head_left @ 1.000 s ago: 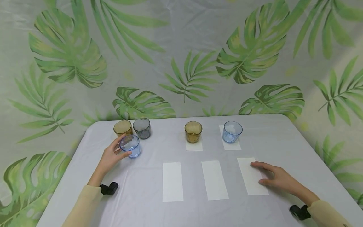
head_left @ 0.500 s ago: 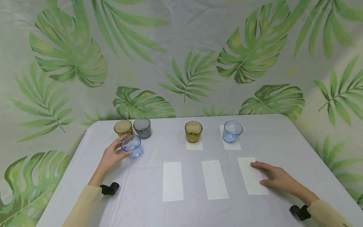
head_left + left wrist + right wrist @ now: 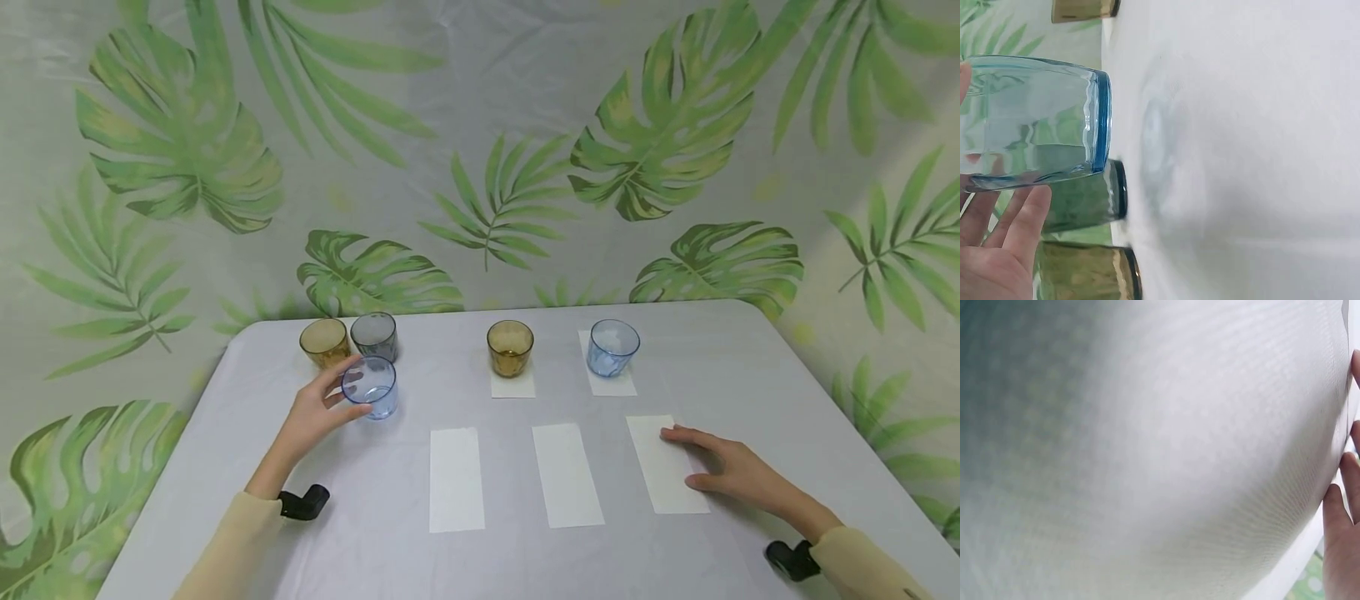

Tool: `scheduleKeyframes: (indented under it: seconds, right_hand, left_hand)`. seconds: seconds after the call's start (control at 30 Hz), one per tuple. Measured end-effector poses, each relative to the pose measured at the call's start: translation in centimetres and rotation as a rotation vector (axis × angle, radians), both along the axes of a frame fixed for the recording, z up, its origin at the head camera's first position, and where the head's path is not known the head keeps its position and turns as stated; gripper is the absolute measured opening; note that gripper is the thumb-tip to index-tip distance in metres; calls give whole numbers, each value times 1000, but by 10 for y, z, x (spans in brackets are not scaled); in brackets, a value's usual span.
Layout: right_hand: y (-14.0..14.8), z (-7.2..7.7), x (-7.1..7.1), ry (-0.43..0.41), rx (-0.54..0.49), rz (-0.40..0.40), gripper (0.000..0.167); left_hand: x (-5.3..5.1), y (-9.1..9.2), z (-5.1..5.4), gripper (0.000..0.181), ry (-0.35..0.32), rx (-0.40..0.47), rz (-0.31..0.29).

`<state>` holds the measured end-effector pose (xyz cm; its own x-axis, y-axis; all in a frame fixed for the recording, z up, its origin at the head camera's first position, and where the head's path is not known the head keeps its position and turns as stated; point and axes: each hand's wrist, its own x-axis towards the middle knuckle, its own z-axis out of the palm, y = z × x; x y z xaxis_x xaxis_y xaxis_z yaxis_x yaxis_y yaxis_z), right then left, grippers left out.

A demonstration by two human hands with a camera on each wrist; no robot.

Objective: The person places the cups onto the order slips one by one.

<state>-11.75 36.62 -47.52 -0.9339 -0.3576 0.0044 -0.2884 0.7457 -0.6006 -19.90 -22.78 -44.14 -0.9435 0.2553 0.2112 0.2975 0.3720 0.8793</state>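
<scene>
My left hand (image 3: pixel 318 412) grips a clear blue glass (image 3: pixel 381 402) between thumb and fingers, just in front of a grey glass (image 3: pixel 373 335) and an amber glass (image 3: pixel 322 342). In the left wrist view the blue glass (image 3: pixel 1041 122) hangs above the white cloth, apart from it, with a faint shadow below. My right hand (image 3: pixel 738 475) holds nothing; its fingertips rest at the right edge of a white paper rectangle (image 3: pixel 660 467), thumb and fingers spread. The right wrist view shows mostly blurred white cloth, with the fingers (image 3: pixel 1338 515) at its right edge.
Another amber glass (image 3: pixel 511 354) and a light blue glass (image 3: pixel 613 354) each stand on a white paper rectangle at the back. Two more paper rectangles, a left one (image 3: pixel 457 479) and a middle one (image 3: pixel 567 475), lie nearer. Leaf-printed fabric (image 3: pixel 495 200) rises behind the table.
My left hand has moved to the right with the blue glass, bringing it in front of the grey glass and uncovering more of the amber one. My right hand has stayed in place.
</scene>
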Motion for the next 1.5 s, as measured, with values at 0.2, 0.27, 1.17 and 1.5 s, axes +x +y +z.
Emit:
scheduleKeyframes:
  seconds: [0.2, 0.27, 1.17, 1.5]
  right_hand:
    - [0, 0, 1, 24, -26, 31, 64]
    - [0, -1, 1, 33, -30, 39, 63]
    - [1, 1, 0, 6, 33, 16, 63]
    - [0, 3, 1, 5, 59, 4, 62]
  left_hand:
    - [3, 17, 7, 73, 9, 29, -45]
    - [4, 23, 8, 73, 17, 24, -61]
    - [29, 124, 45, 70, 2, 89, -373]
    - [30, 153, 45, 71, 1, 50, -453]
